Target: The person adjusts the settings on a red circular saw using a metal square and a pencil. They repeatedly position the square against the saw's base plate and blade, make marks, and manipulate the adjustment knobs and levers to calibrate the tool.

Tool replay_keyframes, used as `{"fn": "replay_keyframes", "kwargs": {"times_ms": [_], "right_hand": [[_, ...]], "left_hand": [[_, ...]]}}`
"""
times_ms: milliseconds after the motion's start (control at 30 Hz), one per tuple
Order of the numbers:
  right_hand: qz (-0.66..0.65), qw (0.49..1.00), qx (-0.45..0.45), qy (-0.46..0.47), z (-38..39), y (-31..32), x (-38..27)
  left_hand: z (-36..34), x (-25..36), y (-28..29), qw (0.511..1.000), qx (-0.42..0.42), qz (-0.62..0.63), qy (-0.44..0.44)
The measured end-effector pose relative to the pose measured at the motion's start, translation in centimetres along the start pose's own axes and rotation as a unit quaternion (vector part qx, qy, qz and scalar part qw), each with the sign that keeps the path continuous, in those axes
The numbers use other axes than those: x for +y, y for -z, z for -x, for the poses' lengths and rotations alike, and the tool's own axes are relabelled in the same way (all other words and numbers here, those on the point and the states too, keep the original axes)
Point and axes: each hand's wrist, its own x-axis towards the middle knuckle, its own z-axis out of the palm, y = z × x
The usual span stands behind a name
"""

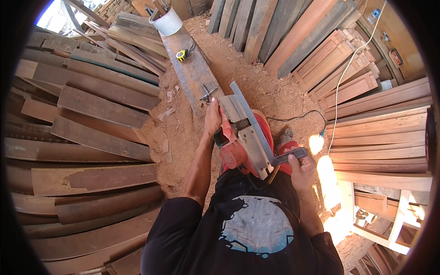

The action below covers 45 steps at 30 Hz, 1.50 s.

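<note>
Head view: left hand (212, 120) grips red planer (238, 146), fingers hidden; right hand (300, 167) grasps steel square (266, 133), planer's underside concealed

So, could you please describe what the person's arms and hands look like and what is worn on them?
Both hands, left hand and right hand, are bare, with no gloves, rings or watch visible. The forearms are uncovered. Black sleeves of a black shirt with a blue-grey print end near the elbows.
</note>
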Motion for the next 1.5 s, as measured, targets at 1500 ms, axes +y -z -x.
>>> {"fn": "replay_keyframes", "kwargs": {"times_ms": [1500], "right_hand": [[-0.115, 0.993, -0.025, -0.031, 2.3, 1.3, 0.9]], "left_hand": [[0.6, 2.0, -0.9, 0.998, -0.028, -0.046, -0.014]]}}
